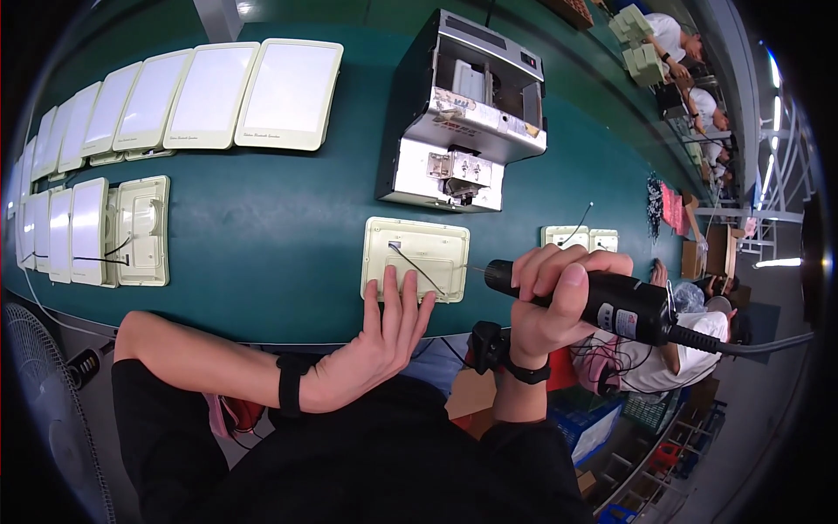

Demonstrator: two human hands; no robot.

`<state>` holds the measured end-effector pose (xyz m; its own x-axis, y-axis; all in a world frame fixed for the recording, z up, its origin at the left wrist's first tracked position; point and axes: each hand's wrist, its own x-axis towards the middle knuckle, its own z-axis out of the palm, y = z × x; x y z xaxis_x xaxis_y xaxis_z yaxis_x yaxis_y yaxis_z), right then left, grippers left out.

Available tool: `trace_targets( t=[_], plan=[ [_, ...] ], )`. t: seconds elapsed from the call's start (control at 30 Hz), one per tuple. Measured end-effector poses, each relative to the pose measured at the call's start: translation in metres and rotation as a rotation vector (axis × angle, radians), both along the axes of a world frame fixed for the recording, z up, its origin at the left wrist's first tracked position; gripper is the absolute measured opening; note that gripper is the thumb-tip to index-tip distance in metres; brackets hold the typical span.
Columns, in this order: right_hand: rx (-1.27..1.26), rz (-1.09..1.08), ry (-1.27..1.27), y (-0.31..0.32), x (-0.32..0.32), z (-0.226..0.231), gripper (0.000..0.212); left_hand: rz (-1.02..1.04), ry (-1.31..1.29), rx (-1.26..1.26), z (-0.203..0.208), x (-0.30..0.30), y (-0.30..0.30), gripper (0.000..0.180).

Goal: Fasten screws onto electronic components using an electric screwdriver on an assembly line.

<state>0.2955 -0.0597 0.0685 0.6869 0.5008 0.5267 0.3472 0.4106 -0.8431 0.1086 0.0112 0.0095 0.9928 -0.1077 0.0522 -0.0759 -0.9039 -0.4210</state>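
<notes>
A pale cream plastic housing (436,237) lies on the green table in front of me, its inner side up, with a short dark cable (415,264) running across it. My left hand (384,345) rests its outstretched, slightly spread fingers on the housing's near edge and grips nothing. Just to the right, my right hand (559,297) is wrapped around a black corded electric screwdriver (627,306). The thin bit points left, with its tip close to the housing's right edge; whether it touches cannot be told.
Beyond the housing stands a metal-and-black screw feeder machine (471,113). White-faced panels (288,92) and more cream housings (144,231) line the left side. Smaller housings (567,236) lie to the right. A fan (52,410) stands lower left; a co-worker (690,349) sits to the right.
</notes>
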Motion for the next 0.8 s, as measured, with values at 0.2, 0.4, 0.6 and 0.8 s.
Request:
trace_targets(
  t=[0.2,0.4,0.6,0.8],
  plan=[
    [-0.01,0.03,-0.015,0.001,0.002,-0.003,0.019,0.013,0.019,-0.042,0.007,-0.003,0.001,0.058],
    [0.146,0.177,-0.076,0.022,-0.013,0.045,0.016,-0.035,-0.049,0.015,-0.007,-0.002,0.004,0.061],
    [0.042,-0.045,-0.083,0.094,-0.013,0.059,0.014,-0.039,-0.083,-0.014,-0.013,-0.003,0.003,0.06],
    [0.072,0.133,-0.028,0.072,-0.02,0.052,0.016,-0.03,-0.111,-0.02,-0.019,-0.005,0.002,0.06]
  ],
)
